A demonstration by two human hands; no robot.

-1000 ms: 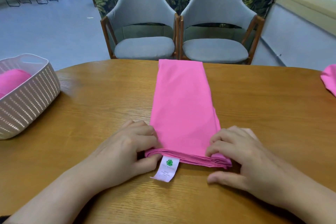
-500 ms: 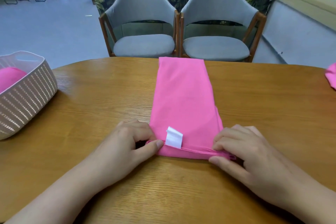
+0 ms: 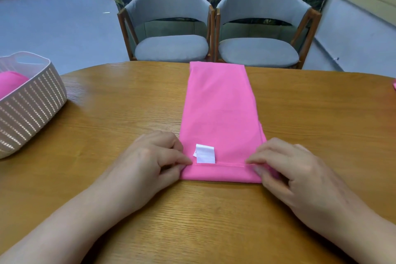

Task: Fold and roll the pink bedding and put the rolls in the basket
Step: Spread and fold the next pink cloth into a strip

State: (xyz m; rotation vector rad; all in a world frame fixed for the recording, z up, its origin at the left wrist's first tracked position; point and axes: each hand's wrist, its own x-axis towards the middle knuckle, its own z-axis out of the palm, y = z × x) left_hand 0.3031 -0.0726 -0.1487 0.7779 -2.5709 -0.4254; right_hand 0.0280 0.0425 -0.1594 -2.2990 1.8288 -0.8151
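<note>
A long folded strip of pink bedding (image 3: pixel 220 109) lies on the wooden table (image 3: pixel 111 118), running away from me. Its near end is turned over into a narrow first roll (image 3: pixel 220 172), with a white label (image 3: pixel 204 153) lying on top just beyond it. My left hand (image 3: pixel 150 161) pinches the left end of that roll. At the right end, my right hand (image 3: pixel 287 169) pinches the same roll. A white woven basket (image 3: pixel 32 105) stands at the left edge with a pink roll (image 3: pixel 10 82) inside it.
Two grey chairs (image 3: pixel 171 34) stand side by side beyond the table's far edge. A bit of more pink fabric (image 3: pixel 393 84) shows at the right edge of the table. Bare wood lies between the basket and the strip.
The near end of the strip has been turned over away from me, so the label flipped from hanging off the front edge to lying on top. Both hands moved forward slightly.
</note>
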